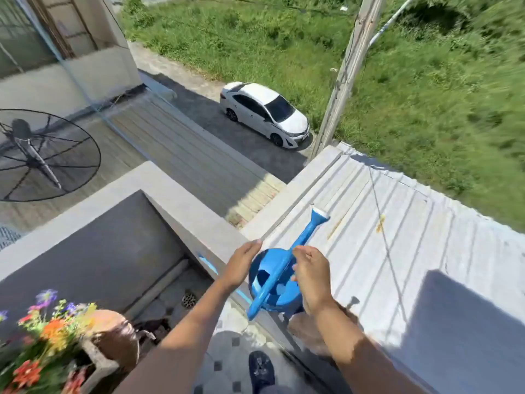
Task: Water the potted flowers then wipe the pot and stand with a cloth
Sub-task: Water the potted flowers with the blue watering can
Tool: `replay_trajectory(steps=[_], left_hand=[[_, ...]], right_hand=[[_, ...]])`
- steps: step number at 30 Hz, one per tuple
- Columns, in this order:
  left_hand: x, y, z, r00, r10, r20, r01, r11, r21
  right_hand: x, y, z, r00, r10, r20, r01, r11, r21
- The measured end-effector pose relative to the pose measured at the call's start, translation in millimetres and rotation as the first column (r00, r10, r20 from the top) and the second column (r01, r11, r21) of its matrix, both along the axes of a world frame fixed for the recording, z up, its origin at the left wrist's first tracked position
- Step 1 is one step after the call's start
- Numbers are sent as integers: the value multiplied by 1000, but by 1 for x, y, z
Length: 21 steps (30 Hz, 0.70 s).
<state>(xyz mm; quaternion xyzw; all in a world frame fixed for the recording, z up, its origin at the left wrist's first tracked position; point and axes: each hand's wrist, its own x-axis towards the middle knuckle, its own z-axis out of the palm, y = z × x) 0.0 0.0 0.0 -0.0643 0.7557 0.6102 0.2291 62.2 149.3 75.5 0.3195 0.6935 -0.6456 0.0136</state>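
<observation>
Outside, up on a high balcony, a blue watering can [272,282] sat on top of the grey wall [181,206], with its long spout pointing away over a pale metal roof [397,251]. The person's left hand [241,265] was open, with flat fingers lying against the can's left side. The right hand [311,277] was on the can's right side, with its fingers curled a little. It was hard to tell if that hand had a real grip on the can or was only touching it. The potted flowers [42,336], orange, red, yellow and purple, stood low on the left, well apart from the can. A dark shoe [261,368] showed on the tiled floor below. Down on the road a white car [264,112] was parked beside green grass. A big black dish [42,155] sat on the left.
</observation>
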Motion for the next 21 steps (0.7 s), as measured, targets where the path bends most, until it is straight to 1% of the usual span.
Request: replay_trajectory(steps=[2, 5, 7, 9, 11, 13, 15, 18, 21], left_hand=[[-2, 9, -10, 999, -7, 45, 3, 997, 76], [2, 13, -27, 995, -54, 79, 46, 993, 104], [5, 16, -24, 996, -42, 83, 33, 994, 106], [9, 16, -20, 995, -48, 87, 38, 992, 117], [15, 13, -16, 996, -9, 92, -3, 992, 125], [27, 5, -11, 995, 42, 86, -53, 990, 133], [43, -6, -2, 997, 50, 63, -57, 992, 112], [74, -28, 6, 996, 86, -6, -85, 995, 54], [107, -55, 9, 983, 170, -70, -170, 985, 12]], right_hand=[[2, 3, -7, 997, -3, 71, 6, 999, -47], [11, 1, -17, 985, 85, 148, -64, 988, -140], [12, -1, -17, 984, 129, 121, -111, 983, -146], [11, -6, -12, 983, 171, 73, -155, 970, -187], [12, -11, -9, 970, 238, 55, -222, 954, -202], [15, -17, -7, 950, 302, 72, -285, 940, -190], [19, -24, -5, 918, 386, 89, -369, 916, -158], [29, -44, 3, 869, 490, 61, -480, 867, -130], [43, -69, 17, 805, 590, 65, -586, 807, -73]])
